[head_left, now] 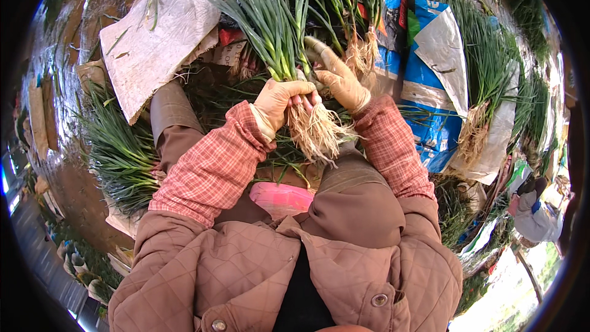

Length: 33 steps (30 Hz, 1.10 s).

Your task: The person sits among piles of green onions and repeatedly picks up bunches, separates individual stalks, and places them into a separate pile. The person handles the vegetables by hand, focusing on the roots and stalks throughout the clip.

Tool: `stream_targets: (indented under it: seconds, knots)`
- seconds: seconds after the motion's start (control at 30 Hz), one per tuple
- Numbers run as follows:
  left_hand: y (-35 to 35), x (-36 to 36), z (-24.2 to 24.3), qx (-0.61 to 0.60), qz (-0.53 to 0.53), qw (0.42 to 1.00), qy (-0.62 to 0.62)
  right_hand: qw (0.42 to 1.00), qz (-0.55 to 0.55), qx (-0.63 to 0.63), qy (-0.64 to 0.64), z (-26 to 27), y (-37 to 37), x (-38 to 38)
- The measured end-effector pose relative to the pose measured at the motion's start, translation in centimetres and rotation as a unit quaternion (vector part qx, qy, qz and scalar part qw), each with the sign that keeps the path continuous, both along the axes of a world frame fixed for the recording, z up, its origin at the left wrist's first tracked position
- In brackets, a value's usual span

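Observation:
My left hand (281,101), in a pale glove with the fingertips bare, is closed round the lower stems of a bunch of green onions (281,50). Pale, stringy roots (318,131) hang below that fist, and the long green leaves point up and away from me. My right hand (339,76), gloved too, is beside the bunch on its right, fingers spread and bent towards the stems. Its fingertips are partly behind the leaves, so whether they touch the stems is unclear. Further rooted green onions (368,50) lie just beyond my right hand.
Left of my legs lies a pile of green onions (133,157), near a whitish woven sack piece (156,37). A blue and white sack (433,87) and more onions (488,64) are on the right. Something pink (281,198) is between my legs. A person (537,212) is at the far right.

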State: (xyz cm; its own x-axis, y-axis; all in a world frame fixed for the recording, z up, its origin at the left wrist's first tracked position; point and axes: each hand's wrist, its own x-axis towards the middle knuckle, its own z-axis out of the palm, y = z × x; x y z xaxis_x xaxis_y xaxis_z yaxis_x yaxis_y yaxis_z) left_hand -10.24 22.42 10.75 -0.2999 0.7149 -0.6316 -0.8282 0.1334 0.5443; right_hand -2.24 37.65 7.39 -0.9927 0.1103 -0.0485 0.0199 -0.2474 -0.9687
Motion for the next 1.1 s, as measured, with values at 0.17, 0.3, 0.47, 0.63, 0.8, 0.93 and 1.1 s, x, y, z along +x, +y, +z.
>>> stream_targets:
  seconds: [0.17,0.3,0.47,0.63,0.8,0.93,1.1]
  knots:
    - [-0.6,-0.4,0.5,0.014,0.01,0.996,-0.089,0.996,0.042,-0.03,-0.072,0.7,0.3,1.4]
    - [-0.7,-0.3,0.4,0.016,-0.037,0.998,-0.051,0.989,0.025,-0.051,-0.136,1.3,0.2,1.7]
    - [-0.7,-0.3,0.0,-0.021,-0.012,0.997,-0.067,0.965,-0.083,0.248,0.014,-0.5,0.4,1.2]
    - [-0.7,0.4,0.8,-0.023,-0.07,0.997,-0.025,0.955,-0.185,0.198,-0.123,-1.7,3.9,2.3]
    - [-0.7,1.0,-0.4,-0.007,-0.061,0.997,-0.036,0.96,0.062,-0.06,-0.267,0.9,0.5,1.5]
    - [-0.6,1.1,-0.2,-0.042,-0.049,0.997,-0.038,0.97,-0.11,0.18,-0.12,-2.5,2.2,2.3]
    - [-0.6,1.7,-0.4,-0.084,-0.091,0.992,-0.034,0.957,-0.084,0.029,-0.275,0.6,0.0,0.0]
